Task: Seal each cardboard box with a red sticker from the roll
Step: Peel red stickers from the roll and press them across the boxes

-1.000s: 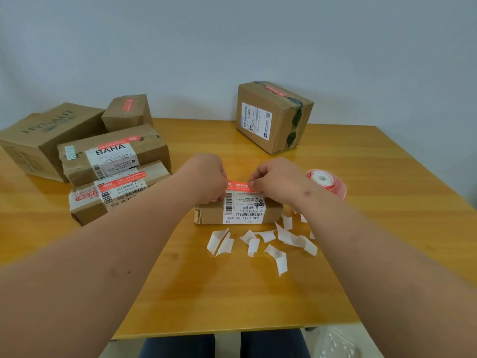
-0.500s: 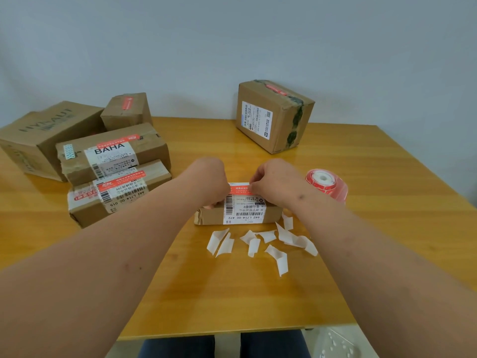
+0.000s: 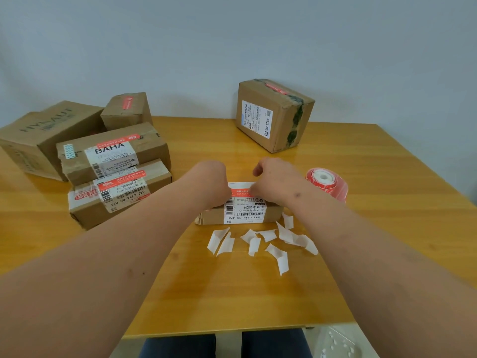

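A small flat cardboard box (image 3: 211,218) with a white shipping label lies at the table's middle. A red sticker (image 3: 241,191) lies across its top, above the label. My left hand (image 3: 211,184) holds the sticker's left end with curled fingers, and my right hand (image 3: 275,182) pinches its right end; both hands rest on the box top. The fingertips are mostly hidden behind the knuckles. The red sticker roll (image 3: 326,184) stands just right of my right wrist.
Several brown boxes (image 3: 113,156) with red stickers sit stacked at the left. One more box (image 3: 273,117) stands at the back. White backing scraps (image 3: 258,241) litter the wooden table (image 3: 232,293) in front of the small box.
Both hands have brought the red sticker down from just above the box onto its top. The box and the roll have stayed in place.
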`<state>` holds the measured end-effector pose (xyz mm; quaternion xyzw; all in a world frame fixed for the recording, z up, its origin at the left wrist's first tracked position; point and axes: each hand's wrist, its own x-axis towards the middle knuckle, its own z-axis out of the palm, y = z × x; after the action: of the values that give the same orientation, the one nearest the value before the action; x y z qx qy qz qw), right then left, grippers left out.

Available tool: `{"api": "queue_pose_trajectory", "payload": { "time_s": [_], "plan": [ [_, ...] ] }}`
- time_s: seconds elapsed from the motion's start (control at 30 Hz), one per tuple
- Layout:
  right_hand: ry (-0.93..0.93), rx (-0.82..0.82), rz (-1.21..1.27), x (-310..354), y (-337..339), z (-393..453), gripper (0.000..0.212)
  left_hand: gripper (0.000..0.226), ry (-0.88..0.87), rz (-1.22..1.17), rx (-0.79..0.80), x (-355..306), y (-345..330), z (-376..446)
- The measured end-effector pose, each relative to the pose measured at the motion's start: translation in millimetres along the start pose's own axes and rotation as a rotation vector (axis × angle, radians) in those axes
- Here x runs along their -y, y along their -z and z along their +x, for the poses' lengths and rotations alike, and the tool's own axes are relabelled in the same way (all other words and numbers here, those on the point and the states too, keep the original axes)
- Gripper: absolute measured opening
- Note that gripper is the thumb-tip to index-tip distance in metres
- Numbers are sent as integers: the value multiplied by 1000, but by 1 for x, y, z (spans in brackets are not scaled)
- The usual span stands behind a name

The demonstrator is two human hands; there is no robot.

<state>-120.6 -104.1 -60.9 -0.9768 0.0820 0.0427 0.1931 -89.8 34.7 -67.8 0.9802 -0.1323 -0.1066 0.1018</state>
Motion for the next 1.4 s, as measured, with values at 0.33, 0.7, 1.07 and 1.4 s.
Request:
{"api": "queue_pose_trajectory", "payload": {
  "time_s": [0.33, 0.7, 1.07, 1.4],
  "plan": [
    [-74, 49, -88, -7, -2, 9, 31, 37, 103, -224, -56, 14, 2, 0],
    [-63, -77, 21, -10, -26, 7, 38, 38, 90, -226, -146, 15, -12, 1],
    [-44, -33, 169, -18, -27, 0, 50, 39, 67, -243, -157, 16, -17, -6],
    [-117, 34, 398, -18, -15, 3, 26, 33, 107, -590, -24, 26, -9, -4]
  ]
}}
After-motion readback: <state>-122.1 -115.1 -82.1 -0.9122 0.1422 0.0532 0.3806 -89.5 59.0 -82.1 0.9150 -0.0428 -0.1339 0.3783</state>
